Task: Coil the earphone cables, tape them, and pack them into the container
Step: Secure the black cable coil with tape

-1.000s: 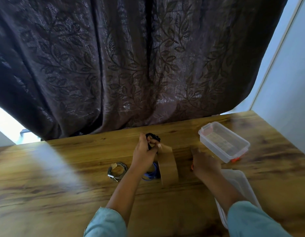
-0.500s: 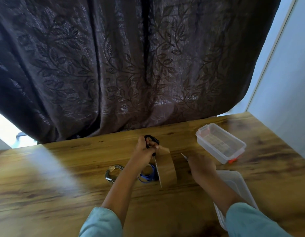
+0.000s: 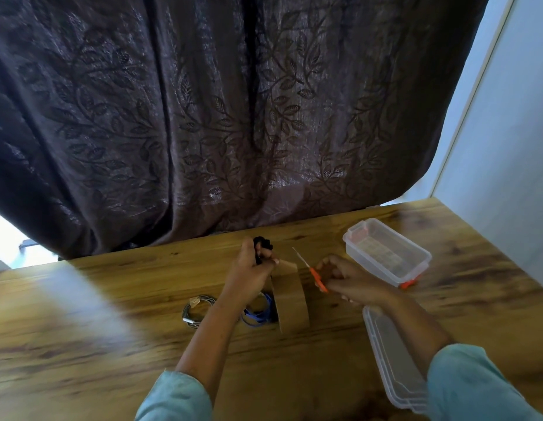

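My left hand (image 3: 251, 275) grips a coiled black earphone cable (image 3: 263, 245) above the table, and a strip of brown tape (image 3: 290, 294) runs from the coil down to the tabletop. To the right of the tape, my right hand (image 3: 347, 281) holds orange-handled scissors (image 3: 312, 273) with the blades pointing up and left toward the strip. A grey coiled cable (image 3: 195, 311) and a blue coiled cable (image 3: 259, 312) lie on the table near my left forearm. The clear plastic container (image 3: 387, 255) stands open at the right.
The container's clear lid (image 3: 393, 363) lies flat under my right forearm near the table's right front. A dark patterned curtain (image 3: 218, 117) hangs behind the wooden table (image 3: 81, 329). A pale wall (image 3: 507, 147) borders the right side.
My right hand has lifted off the table holding the orange scissors and brought them up toward the tape. My left hand keeps the black coil in the same place.
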